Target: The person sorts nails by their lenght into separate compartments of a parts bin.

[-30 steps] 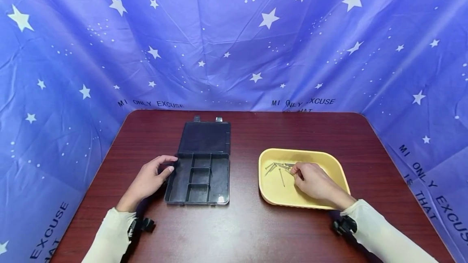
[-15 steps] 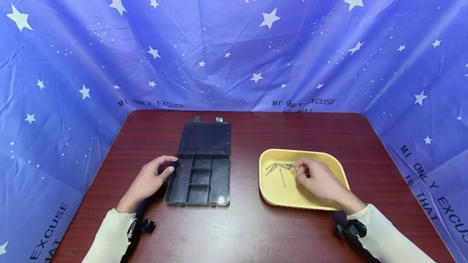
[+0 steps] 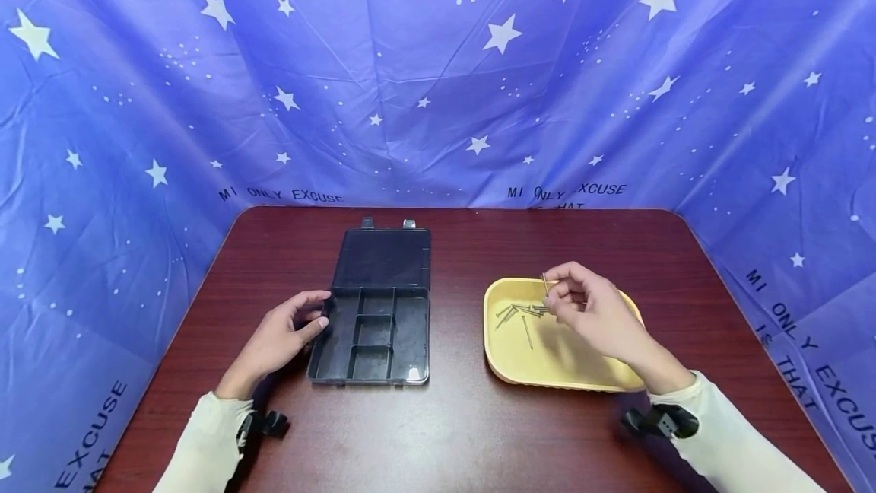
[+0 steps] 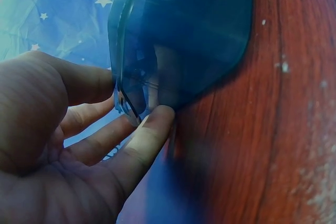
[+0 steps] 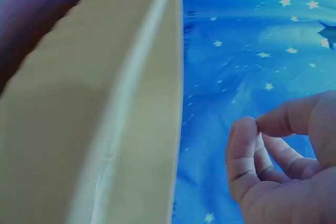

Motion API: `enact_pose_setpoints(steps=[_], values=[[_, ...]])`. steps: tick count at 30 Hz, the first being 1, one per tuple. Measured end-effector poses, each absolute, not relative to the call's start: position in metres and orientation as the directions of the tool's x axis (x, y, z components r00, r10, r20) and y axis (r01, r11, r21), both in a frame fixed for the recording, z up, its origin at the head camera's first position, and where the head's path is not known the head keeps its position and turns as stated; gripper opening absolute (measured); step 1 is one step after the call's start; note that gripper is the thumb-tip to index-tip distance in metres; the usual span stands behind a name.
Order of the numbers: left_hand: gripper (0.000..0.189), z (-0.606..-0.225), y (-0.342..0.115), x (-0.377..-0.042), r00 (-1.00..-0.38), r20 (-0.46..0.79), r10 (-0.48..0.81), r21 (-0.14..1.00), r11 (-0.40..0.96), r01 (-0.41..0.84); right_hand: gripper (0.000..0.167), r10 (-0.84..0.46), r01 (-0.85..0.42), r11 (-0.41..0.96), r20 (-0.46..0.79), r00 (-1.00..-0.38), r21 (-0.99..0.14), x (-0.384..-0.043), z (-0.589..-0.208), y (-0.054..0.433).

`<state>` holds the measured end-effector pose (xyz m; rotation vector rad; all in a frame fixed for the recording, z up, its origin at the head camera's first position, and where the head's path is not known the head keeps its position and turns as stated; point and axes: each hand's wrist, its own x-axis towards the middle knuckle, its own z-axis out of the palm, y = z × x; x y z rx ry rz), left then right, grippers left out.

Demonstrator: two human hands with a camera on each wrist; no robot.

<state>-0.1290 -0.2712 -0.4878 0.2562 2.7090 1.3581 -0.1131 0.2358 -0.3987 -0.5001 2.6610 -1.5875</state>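
A dark translucent compartment box (image 3: 409,326) lies on the table with its lid folded back. My left hand (image 3: 277,337) holds its left edge near the hinge, with thumb and index finger at the wall; in the left wrist view, fingers (image 4: 144,137) meet the box's corner (image 4: 184,30). Above the yellow tray (image 3: 506,367), my right hand (image 3: 602,318) pinches a thin metal nail (image 3: 544,285), upright between thumb and fingertips. Several more nails (image 3: 528,333) lie on the tray's floor. In the right wrist view the pinched fingertips (image 5: 244,135) show, but the nail cannot be made out.
The brown wooden table (image 3: 452,432) runs between box and tray. A blue star-printed cloth (image 3: 438,97) hangs behind and at both sides. The tray's wall (image 5: 79,103) stands close to the right wrist camera.
My right hand has risen from the nails in the tray, with one nail now plainly visible in its fingertips. My left hand and the box have stayed put.
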Motion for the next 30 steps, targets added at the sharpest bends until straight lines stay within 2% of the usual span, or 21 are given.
enact_pose_setpoints(steps=[11, 20, 30], values=[[0.045, -0.485, -0.273, -0.128, -0.98, -0.039, 0.193, 0.811, 0.58, 0.082, 0.036, -0.264, -0.249, 0.2, 0.193, -0.945, -0.948, -0.127, -0.37, 0.195], [0.045, -0.486, -0.272, -0.129, -0.978, -0.054, 0.203, 0.827, 0.558, 0.07, 0.038, -0.282, -0.28, 0.088, 0.245, -0.927, -0.956, -0.142, -0.342, 0.159], [0.045, -0.486, -0.271, -0.129, -0.978, -0.061, 0.2, 0.826, 0.56, 0.064, 0.04, -0.268, -0.271, -0.046, 0.273, -0.924, -0.962, -0.144, -0.326, 0.14]])
